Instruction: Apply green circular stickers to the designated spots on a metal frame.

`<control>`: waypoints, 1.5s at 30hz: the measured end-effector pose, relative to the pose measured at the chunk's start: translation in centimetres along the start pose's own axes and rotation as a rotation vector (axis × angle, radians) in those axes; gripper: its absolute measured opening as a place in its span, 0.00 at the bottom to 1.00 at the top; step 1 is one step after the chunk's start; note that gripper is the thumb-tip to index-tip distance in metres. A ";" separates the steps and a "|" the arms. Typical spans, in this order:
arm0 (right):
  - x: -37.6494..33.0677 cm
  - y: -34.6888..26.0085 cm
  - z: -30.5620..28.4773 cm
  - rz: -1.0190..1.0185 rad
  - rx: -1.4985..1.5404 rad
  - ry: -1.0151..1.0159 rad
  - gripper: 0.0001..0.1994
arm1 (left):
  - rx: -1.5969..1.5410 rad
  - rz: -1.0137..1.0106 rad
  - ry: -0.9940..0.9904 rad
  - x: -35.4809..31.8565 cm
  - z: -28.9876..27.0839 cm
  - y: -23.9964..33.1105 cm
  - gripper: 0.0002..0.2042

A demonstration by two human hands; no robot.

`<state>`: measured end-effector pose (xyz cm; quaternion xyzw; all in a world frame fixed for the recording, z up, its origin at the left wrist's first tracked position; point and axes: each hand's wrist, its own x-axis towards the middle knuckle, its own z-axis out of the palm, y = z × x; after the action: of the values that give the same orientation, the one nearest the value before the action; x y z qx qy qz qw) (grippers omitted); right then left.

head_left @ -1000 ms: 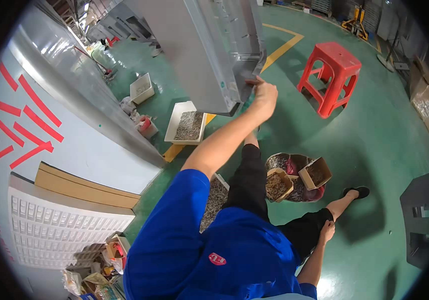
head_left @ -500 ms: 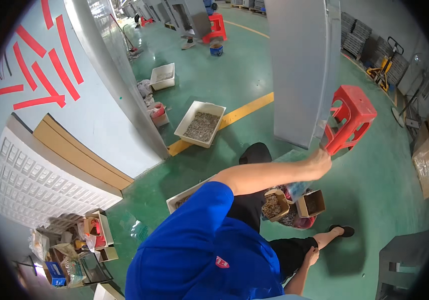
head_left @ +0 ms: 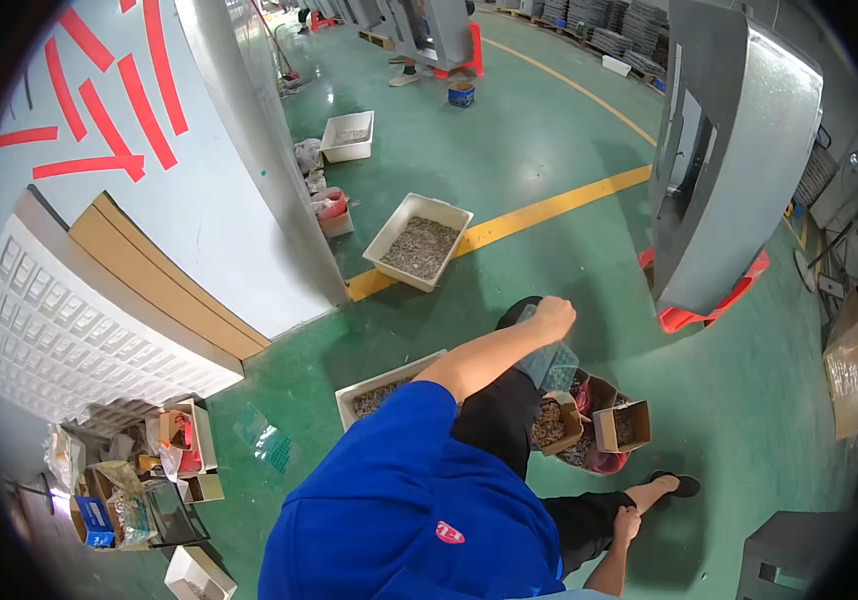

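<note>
My left hand [head_left: 554, 319] is closed in a loose fist above my knee, beside a clear greenish plastic box [head_left: 547, 367]; whatever lies inside the fingers is hidden. My right hand [head_left: 627, 525] presses with curled fingers against my right leg, by the hem of the black trouser leg [head_left: 589, 520]. Between my legs stand small cardboard boxes [head_left: 621, 428] and a dark red container [head_left: 606, 462], filled with small parts. Up and to the right, a tall grey housing [head_left: 739, 150] stands tilted on a red plastic stool [head_left: 689, 318], apart from my left hand.
A white tub of small metal parts [head_left: 419, 243] stands ahead by a yellow floor line, another tub [head_left: 364, 395] beside my left sleeve. Crates and boxes [head_left: 144, 480] crowd the lower left. A metal column [head_left: 249, 130] rises left; flattened cardboard [head_left: 854, 370] leans at far right.
My left hand has drawn back leftward from the red stool's leg. The stool, earlier visible beside the grey housing, is now under it. The view has shifted; my right hand stays on my leg.
</note>
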<state>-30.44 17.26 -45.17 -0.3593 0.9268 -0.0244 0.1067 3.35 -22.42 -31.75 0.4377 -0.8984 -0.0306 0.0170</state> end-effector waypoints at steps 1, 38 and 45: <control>0.7 0.3 -0.2 -0.052 -0.082 0.092 0.12 | -0.015 -0.018 0.093 0.2 0.4 -0.6 0.04; 12.1 -0.3 -12.4 0.136 -0.243 -0.381 0.27 | -0.125 -0.047 0.314 1.0 2.1 1.2 0.05; 12.0 -1.0 -12.5 0.083 -0.205 -0.351 0.28 | -0.110 -0.048 0.312 0.7 2.2 1.2 0.04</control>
<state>-41.06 8.07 -34.97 -0.3283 0.9057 0.1373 0.2304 1.88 -22.16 -33.84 0.4570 -0.8711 -0.0117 0.1795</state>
